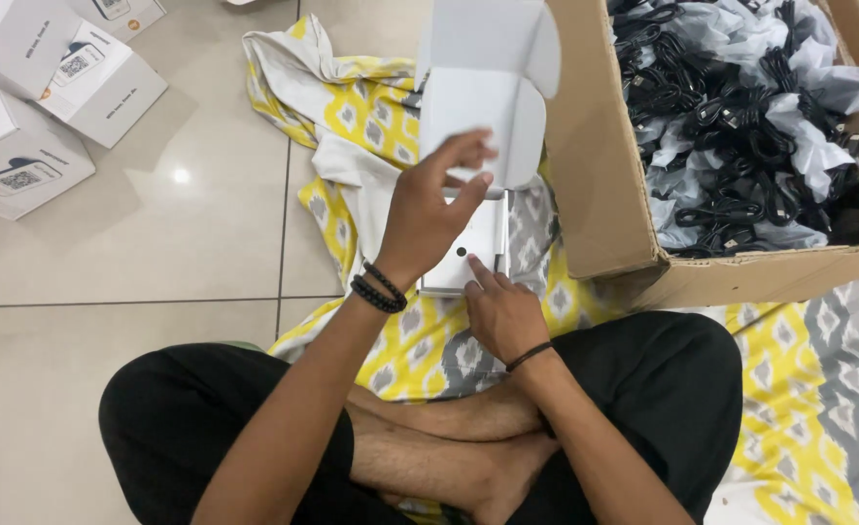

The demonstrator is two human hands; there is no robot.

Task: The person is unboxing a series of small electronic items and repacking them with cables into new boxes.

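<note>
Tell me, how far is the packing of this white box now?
Done: three closed white boxes lie on the tiled floor. In hand: the open white box on the patterned cloth, its lid flap up; the left hand reaches into it and the right hand touches its near edge. Left: this box is not yet closed, and the cardboard carton is full of bagged black cables.

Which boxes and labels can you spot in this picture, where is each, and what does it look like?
Open box: centre, on the cloth, white, lid up; left hand over it, right hand at its near edge.
Closed boxes: top left on the tile floor, white cubes with dark square labels.
Carton: right, brown cardboard, full of black cables in grey wrap.
</note>
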